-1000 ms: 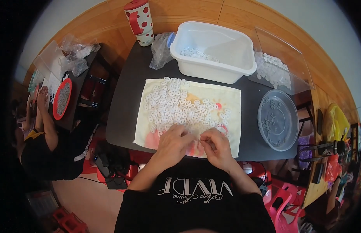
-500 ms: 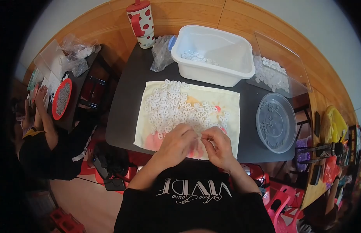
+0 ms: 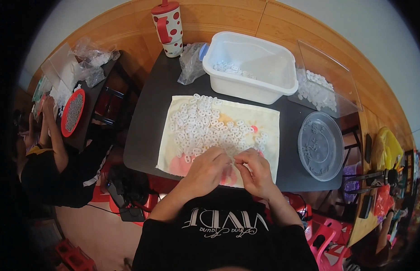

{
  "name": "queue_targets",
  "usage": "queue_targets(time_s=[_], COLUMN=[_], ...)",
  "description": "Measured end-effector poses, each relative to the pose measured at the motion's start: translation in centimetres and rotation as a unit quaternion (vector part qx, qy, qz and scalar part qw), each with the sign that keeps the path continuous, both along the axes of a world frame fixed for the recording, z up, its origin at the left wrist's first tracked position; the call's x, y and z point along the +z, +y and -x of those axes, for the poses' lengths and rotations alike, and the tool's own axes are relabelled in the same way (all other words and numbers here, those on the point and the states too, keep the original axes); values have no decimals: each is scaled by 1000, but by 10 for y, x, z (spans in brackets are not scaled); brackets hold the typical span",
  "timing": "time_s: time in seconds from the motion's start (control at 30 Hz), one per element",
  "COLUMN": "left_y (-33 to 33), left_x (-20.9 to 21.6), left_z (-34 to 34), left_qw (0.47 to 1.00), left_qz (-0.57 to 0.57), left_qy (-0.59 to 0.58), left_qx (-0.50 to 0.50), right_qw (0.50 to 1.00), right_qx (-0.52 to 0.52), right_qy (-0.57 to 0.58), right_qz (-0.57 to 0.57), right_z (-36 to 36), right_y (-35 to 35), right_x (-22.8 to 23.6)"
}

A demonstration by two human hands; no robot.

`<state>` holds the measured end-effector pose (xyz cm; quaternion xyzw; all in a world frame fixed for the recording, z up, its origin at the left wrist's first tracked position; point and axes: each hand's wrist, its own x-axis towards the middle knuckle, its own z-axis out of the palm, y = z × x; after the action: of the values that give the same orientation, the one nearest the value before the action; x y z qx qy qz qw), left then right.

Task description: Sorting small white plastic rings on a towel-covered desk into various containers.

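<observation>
Far left: red tray of grey bits, well apart from the work, low risk. Left far on counter: cup, upright and tall; a knock could tip it. Bag beside it, nearer.

Center: white pieces heaped on the cloth, mostly left and far. Likely trouble: cloth gets dragged by a wrist, heap slides, loose pieces scatter. Left hand over the cloth's near part, fingers bent, tips toward the other hand; can't tell if it grips anything. Tub far, a few white pieces inside; little risk unless shoved.

Right hand over the cloth too, thumb and index nearly meeting; anything between is too small to tell. If something tiny is there, a slack pinch could drop it, and it'd be lost among the pieces.

Far right: clear bin of white bits. Right, nearer: bowl with tiny dark bits, at the counter's right edge; an elbow bump could spill it.
</observation>
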<state>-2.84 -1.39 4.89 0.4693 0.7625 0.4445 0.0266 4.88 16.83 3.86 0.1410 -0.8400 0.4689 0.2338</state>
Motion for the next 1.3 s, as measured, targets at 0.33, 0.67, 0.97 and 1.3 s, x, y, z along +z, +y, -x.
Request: queue_targets(time_s=[0.33,0.67,0.97,1.3], left_y=[0,5,1,-8], left_x=[-4,-11,-8,-6], left_z=[-9,-16,-11,-8], left_qw=[1000,996,989,967], left_qz=[5,-71,-85,-146], left_qy=[17,-16,-113,-209], left_qx=[11,49,46,28], right_qw=[992,994,989,992], right_qx=[52,26,14,9], right_qy=[34,46,-115,-81], right_qz=[-111,-100,96,97], right_z=[5,3,-5,-3], right_y=[0,-5,12,-10], right_x=[24,24,20,12])
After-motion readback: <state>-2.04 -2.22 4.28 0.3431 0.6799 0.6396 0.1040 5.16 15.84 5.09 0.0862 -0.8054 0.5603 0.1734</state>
